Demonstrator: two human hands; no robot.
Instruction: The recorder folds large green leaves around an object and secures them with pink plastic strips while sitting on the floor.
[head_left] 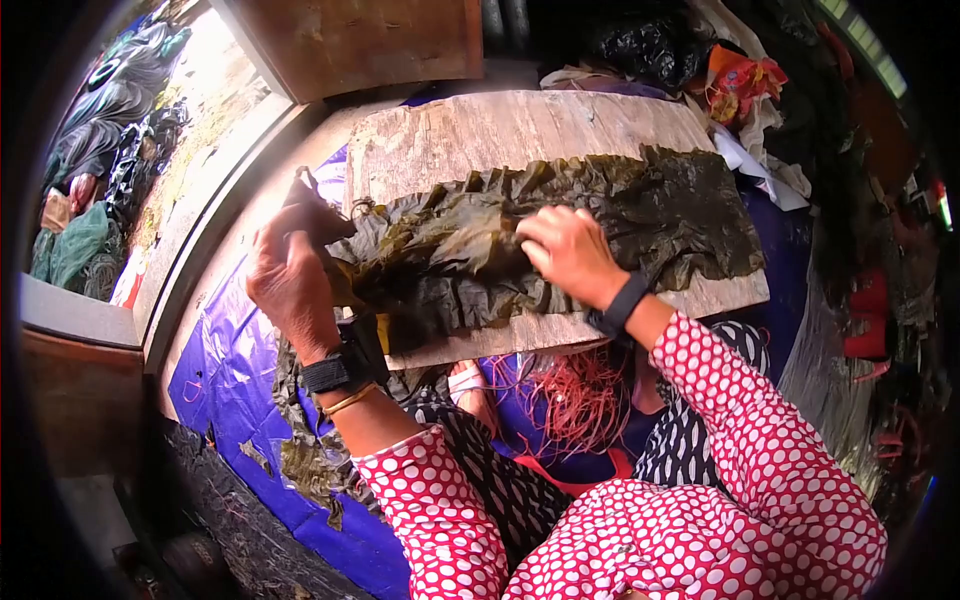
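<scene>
While the left hand (290, 275) apparently pinches the dark leafy sheet (665, 220), the right hand (570, 250) curls over it, grip unclear; gentle smoothing should limit tearing.

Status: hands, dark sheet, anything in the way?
Left hand at left end of sheet, grip unclear; right hand curled over its middle. Sheet wrinkled, spread across board. Red strings near board, off sheet.

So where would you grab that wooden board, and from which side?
Probably at the board's near right corner, coming from the right. The dark crinkly sheet stops short there, leaving a flat, bare edge to pinch, and the right hand isn't on that corner.
</scene>
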